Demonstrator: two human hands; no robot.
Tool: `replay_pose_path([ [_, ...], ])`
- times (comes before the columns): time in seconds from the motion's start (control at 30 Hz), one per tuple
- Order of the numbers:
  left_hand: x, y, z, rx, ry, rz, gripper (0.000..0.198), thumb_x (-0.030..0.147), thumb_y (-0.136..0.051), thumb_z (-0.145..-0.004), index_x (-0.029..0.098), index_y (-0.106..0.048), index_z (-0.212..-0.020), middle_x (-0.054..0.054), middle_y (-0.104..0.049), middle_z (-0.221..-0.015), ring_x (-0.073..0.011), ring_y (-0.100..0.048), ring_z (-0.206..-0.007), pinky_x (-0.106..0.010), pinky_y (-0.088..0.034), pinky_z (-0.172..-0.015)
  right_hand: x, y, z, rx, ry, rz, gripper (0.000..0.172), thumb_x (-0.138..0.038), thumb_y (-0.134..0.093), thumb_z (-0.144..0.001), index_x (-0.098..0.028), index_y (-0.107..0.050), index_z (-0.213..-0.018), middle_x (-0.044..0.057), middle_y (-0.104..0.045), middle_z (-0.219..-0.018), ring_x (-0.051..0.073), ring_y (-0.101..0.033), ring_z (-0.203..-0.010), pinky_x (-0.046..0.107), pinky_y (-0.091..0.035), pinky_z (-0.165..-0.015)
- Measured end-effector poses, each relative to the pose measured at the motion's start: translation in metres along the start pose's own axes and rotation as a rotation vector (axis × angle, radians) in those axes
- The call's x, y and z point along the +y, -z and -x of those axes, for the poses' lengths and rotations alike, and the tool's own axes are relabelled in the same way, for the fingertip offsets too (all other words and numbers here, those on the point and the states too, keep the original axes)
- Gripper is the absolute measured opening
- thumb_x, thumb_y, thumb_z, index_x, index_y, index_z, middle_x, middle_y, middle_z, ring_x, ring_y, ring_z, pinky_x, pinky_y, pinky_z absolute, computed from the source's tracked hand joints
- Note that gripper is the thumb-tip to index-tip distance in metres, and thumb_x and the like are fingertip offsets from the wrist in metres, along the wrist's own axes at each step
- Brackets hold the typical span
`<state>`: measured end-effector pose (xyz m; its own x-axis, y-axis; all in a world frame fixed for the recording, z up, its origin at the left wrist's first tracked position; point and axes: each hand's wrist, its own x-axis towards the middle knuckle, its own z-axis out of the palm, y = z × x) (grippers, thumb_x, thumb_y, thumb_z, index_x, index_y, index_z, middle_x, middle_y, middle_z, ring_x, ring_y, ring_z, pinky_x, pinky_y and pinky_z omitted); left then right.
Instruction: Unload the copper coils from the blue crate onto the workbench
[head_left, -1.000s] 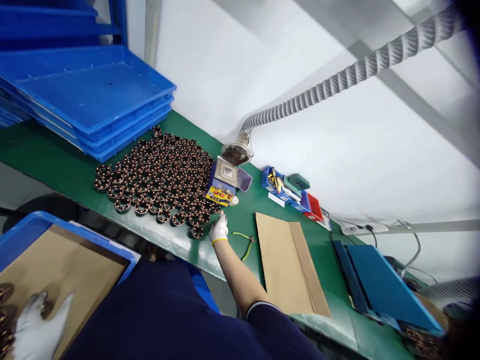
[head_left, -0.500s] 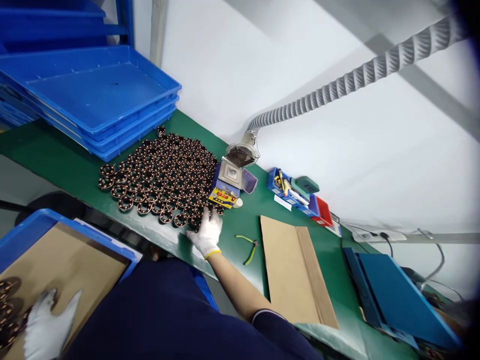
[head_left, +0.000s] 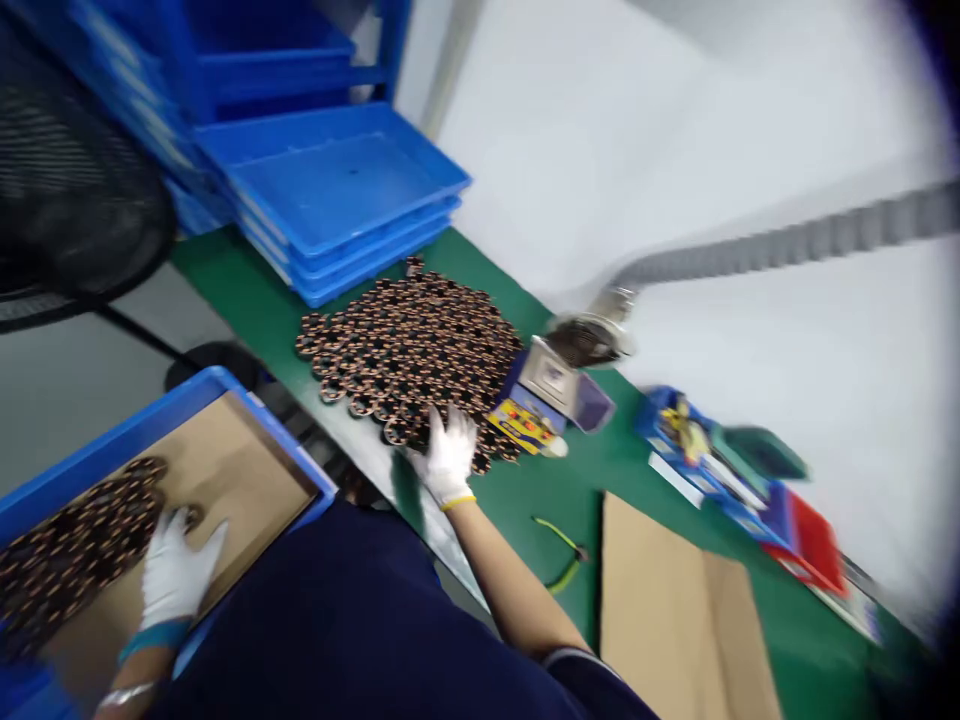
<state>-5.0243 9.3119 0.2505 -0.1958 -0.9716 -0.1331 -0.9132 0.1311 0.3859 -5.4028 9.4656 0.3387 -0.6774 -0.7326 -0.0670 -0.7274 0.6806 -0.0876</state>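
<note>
Many copper-wound rings (head_left: 412, 345) lie packed together on the green table (head_left: 592, 480). At their near right edge is my right hand (head_left: 450, 455) in a white glove, fingers spread, touching or just over the rings. My left hand (head_left: 174, 570), also gloved, is low over a blue tray (head_left: 217, 385) lined with cardboard (head_left: 240, 450). Its thumb stands apart from the fingers, and the fingertips are beside a ring at the edge of another group of rings (head_left: 82, 545). Whether they touch that ring is blurred.
Stacked blue trays (head_left: 337, 180) stand at the back left, near a black fan (head_left: 75, 190). Right of the rings are a small box (head_left: 529, 415), green-handled pliers (head_left: 566, 570), a cardboard sheet (head_left: 660, 610) and small bins (head_left: 810, 535). A grey hose (head_left: 787, 240) hangs above.
The view has swung left, so more of the lower tray and its rings shows. My right hand stays by the table rings, and my left hand is by a ring in the tray.
</note>
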Motion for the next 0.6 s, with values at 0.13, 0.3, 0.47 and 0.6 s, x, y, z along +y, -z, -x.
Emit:
replay_pose_path([
  [0.13, -0.013, 0.013, 0.012, 0.030, 0.162, -0.231, 0.082, 0.060, -0.057, -0.076, 0.006, -0.048, -0.136, -0.026, -0.037, -0.148, -0.0412, -0.046, -0.127, -0.049, -0.044, -0.102, -0.050, -0.008, 0.025, -0.053, 0.388, -0.160, 0.071, -0.046, -0.057, -0.083, -0.017, -0.039, -0.146, 0.018, -0.027, -0.154, 0.042, -0.018, -0.143, 0.065, -0.022, -0.113],
  [0.3, -0.045, 0.020, -0.002, -0.012, 0.235, -0.413, 0.100, 0.055, -0.076, -0.065, 0.010, -0.038, -0.146, -0.024, -0.023, -0.157, -0.0408, -0.028, -0.138, -0.055, -0.034, -0.107, -0.172, -0.039, 0.029, -0.338, 0.922, -0.283, 0.074, -0.042, -0.061, -0.082, -0.018, -0.037, -0.148, 0.015, -0.032, -0.153, 0.034, -0.032, -0.138, 0.049, -0.029, -0.115],
  [0.47, -0.082, 0.012, -0.011, -0.102, 0.214, -0.428, 0.100, 0.051, -0.077, -0.065, 0.015, -0.035, -0.149, -0.019, -0.019, -0.160, -0.0404, -0.021, -0.141, -0.061, -0.027, -0.107, -0.302, -0.094, 0.024, -0.536, 1.216, -0.107, 0.082, -0.034, -0.069, -0.077, -0.018, -0.033, -0.149, 0.017, -0.026, -0.156, 0.033, -0.043, -0.126, 0.045, -0.033, -0.110],
  [0.6, -0.101, 0.009, -0.008, -0.130, 0.203, -0.388, 0.089, 0.045, -0.070, -0.074, 0.013, -0.035, -0.149, -0.018, -0.021, -0.160, -0.0387, -0.023, -0.140, -0.058, -0.029, -0.108, -0.360, -0.130, 0.033, -0.524, 1.337, 0.031, 0.071, -0.026, -0.062, -0.082, -0.018, -0.036, -0.148, 0.016, -0.026, -0.157, 0.033, -0.037, -0.131, 0.047, -0.033, -0.109],
])
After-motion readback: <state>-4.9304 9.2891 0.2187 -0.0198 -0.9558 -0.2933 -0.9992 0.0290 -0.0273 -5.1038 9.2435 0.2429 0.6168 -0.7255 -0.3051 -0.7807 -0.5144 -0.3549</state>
